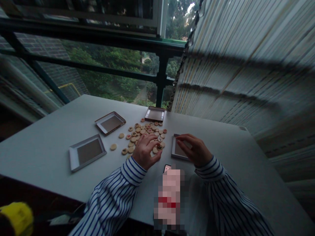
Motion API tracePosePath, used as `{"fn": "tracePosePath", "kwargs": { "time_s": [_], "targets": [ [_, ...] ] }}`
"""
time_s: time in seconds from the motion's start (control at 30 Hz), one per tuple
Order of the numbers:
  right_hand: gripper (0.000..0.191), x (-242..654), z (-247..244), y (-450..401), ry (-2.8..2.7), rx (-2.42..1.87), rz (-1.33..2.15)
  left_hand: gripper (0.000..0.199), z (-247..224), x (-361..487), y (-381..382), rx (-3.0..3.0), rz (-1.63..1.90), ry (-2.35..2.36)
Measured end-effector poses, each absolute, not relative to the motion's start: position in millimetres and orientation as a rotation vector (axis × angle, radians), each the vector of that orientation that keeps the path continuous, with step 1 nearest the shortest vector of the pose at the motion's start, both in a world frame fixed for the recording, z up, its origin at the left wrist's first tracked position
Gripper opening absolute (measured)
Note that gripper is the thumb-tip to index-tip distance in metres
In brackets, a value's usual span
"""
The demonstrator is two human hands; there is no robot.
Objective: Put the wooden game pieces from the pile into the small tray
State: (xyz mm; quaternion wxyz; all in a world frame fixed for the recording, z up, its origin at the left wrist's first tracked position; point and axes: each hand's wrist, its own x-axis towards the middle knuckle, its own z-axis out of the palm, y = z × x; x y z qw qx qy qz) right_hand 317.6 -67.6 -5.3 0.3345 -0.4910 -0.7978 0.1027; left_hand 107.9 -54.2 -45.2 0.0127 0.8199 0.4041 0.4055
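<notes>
Round wooden Chinese chess pieces [133,140], some marked in red or black, lie in a loose pile on the white table [137,190]. Over the pile's near right side is my left hand [145,151], its thumb and forefinger closed on a chess piece with a black character [159,148]. My right hand [197,150] hovers at a shallow open box [174,151] to the right of the pile. Its thumb and forefinger tips come together above the box's left part; whatever may be between them is hidden. The hand covers much of that box.
Three more shallow boxes lie around the pile: one [88,153] at left, another [110,123] behind it, a third [155,114] at the far edge. A phone with a blurred screen [171,193] lies between my forearms. Windows and a striped curtain [233,59] stand behind.
</notes>
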Motion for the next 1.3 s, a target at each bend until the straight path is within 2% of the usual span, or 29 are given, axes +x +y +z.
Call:
{"fn": "tracePosePath", "kwargs": {
  "time_s": [1.03,1.3],
  "targets": [
    [0.019,343,-34,-86,-1.787,-1.412,0.366,0.018,-42,159,-39,2.533,1.197,1.09],
    [0.016,347,-39,-87,-1.714,-1.394,0.301,0.018,-54,169,-35,2.52,1.241,1.013]
  ]
}}
